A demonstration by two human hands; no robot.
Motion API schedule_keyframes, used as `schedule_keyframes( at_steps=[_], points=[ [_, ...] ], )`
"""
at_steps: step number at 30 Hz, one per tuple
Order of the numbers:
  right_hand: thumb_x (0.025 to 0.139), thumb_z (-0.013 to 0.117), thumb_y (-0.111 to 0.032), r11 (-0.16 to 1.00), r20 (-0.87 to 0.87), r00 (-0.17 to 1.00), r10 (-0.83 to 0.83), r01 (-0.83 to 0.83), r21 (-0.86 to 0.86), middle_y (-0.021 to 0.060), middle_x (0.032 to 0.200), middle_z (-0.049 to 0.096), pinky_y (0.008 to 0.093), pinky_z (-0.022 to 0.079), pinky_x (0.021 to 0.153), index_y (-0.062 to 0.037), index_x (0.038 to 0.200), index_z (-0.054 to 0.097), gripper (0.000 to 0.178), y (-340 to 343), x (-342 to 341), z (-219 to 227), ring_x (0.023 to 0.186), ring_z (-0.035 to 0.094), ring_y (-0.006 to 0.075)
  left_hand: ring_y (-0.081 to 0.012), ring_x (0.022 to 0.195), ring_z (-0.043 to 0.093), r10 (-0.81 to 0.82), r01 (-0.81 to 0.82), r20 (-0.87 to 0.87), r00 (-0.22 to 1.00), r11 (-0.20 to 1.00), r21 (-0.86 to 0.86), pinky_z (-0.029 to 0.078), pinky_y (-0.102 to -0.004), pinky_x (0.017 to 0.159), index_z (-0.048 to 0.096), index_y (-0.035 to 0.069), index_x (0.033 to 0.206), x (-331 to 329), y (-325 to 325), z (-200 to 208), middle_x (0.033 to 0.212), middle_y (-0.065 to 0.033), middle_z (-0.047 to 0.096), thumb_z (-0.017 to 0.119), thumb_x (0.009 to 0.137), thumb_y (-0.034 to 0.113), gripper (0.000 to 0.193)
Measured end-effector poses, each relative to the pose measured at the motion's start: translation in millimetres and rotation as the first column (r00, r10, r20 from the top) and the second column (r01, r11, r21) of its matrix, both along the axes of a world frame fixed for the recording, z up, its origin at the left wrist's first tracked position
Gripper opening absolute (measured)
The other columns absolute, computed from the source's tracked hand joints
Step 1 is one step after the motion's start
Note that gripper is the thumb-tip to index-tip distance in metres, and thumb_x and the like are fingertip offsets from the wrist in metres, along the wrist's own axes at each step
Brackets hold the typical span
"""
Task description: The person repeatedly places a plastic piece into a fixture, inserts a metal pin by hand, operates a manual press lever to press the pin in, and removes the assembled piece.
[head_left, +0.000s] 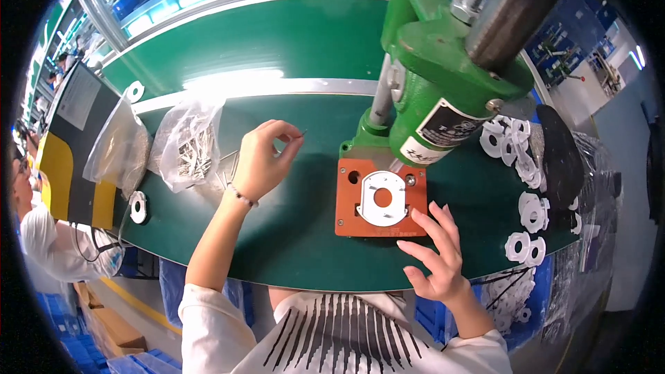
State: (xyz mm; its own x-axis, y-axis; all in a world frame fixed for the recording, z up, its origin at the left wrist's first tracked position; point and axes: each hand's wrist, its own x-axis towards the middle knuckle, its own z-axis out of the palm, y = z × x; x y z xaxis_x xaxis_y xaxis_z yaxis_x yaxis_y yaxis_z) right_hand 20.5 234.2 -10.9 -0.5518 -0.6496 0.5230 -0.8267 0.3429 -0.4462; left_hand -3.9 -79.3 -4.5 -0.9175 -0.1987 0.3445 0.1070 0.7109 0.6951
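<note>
My left hand point(264, 159) is raised over the green bench, thumb and forefinger pinched on a small thin pin point(304, 132) whose tip sticks out past the fingers. Beside that hand, a clear plastic bag point(170, 166) lies spread out with many slim metal pins point(197, 152) in it. My right hand point(440, 260) has its fingers apart, the fingertips at the right front edge of an orange fixture block point(346, 220). Seated in the block is a round white plastic part point(370, 216) with a hole in its middle. The green press point(443, 62) stands right behind and above it.
White ring-shaped parts point(532, 211) lie in groups at the right. A blue bin point(540, 298) below holds more. Another clear bag point(128, 163) and a white ring point(138, 206) lie left, near a black-and-yellow panel point(73, 152). A person point(52, 242) sits at far left.
</note>
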Motion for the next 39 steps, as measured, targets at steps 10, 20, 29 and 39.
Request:
schedule_keyframes(
  at_steps=[10,20,29,39],
  points=[
    [0.073,0.069,-0.019,0.99,-0.127,0.991,-0.042,0.058,0.13,0.014,0.114,0.058,0.0488,0.034,0.1,-0.0039,0.096,0.064,0.028,-28.7,-13.9,2.4,0.112,0.052,0.031,-0.0124,0.07,0.065,-0.231,0.306,-0.237,0.944,0.884,0.354,0.052,-0.0246,0.064,0.065,-0.001,0.086,0.6,82.6,-2.8,0.086,-0.0104,0.067,0.067,0.077,0.0,0.009],
    [0.069,0.071,-0.015,0.992,-0.097,0.994,-0.04,0.051,0.112,0.0101,0.113,0.06,0.051,0.034,0.099,-0.0063,0.096,0.066,0.029,-26.3,-16.1,0.4,0.111,0.054,0.0296,-0.0213,0.061,0.063,-0.274,0.314,-0.244,0.93,0.938,0.148,0.051,-0.0286,0.057,0.067,0.001,0.081,-11.7,90.5,-11.5,0.077,-0.0115,0.064,0.07,0.071,0.001,0.011],
    [0.074,0.069,-0.018,0.992,-0.106,0.994,-0.028,0.041,0.119,0.0118,0.116,0.058,0.0513,0.031,0.101,-0.0038,0.098,0.064,0.028,-25.9,-15.8,-2.5,0.113,0.051,0.0301,-0.0222,0.066,0.06,-0.297,0.323,-0.3,0.906,0.946,0.04,0.05,-0.0322,0.063,0.067,0.003,0.08,-10.2,89.3,-11.2,0.072,-0.0092,0.064,0.072,0.068,0.003,0.013],
    [0.072,0.07,-0.016,0.992,-0.095,0.994,-0.044,0.054,0.113,0.0113,0.115,0.059,0.0514,0.032,0.101,-0.005,0.097,0.065,0.028,-26.8,-16.7,-0.9,0.112,0.052,0.0295,-0.0307,0.099,0.051,-0.259,0.258,-0.278,0.925,0.965,-0.04,0.047,-0.0367,0.077,0.067,0.002,0.077,-13.1,89.8,-8.1,0.096,-0.0109,0.059,0.071,0.065,0.002,0.012]
  ],
)
